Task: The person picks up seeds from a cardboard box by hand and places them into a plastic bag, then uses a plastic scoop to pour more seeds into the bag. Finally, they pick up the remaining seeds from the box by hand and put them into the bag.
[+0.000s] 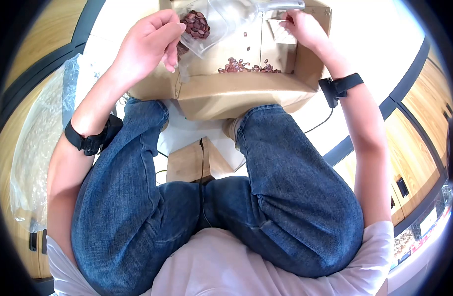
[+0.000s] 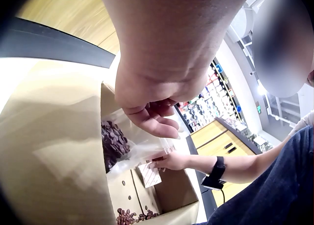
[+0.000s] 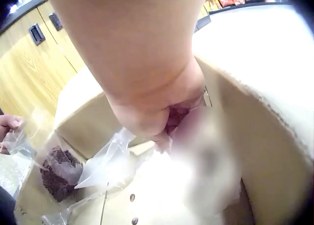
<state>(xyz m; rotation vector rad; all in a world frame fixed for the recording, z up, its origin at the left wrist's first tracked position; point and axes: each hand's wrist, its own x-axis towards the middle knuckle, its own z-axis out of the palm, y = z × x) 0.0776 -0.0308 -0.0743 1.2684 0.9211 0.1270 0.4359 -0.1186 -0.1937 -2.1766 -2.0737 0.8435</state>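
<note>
My left hand (image 1: 155, 42) pinches the edge of a clear plastic bag (image 3: 22, 141) at the left side of a cardboard box. Dark red-brown seeds (image 1: 196, 24) lie bunched in the bag; more of it shows as loose clear film (image 3: 105, 166). Inside the box, my right hand (image 1: 308, 30) pinches a small white packet (image 2: 149, 176) with faint stripes by its upper edge. Just above that hand lies the handle (image 1: 281, 5) of a clear scoop, whose body overlaps the bag. In the right wrist view, a blur and glare hide the right fingertips.
The open cardboard box (image 1: 246, 96) stands before my knees. Loose seeds (image 1: 236, 65) are scattered along its near inner side, with a couple farther in. A large clear plastic sack (image 1: 39, 158) lies at the left. Wooden cabinets (image 1: 419, 118) stand around; a cable (image 1: 321, 123) trails from the right wrist.
</note>
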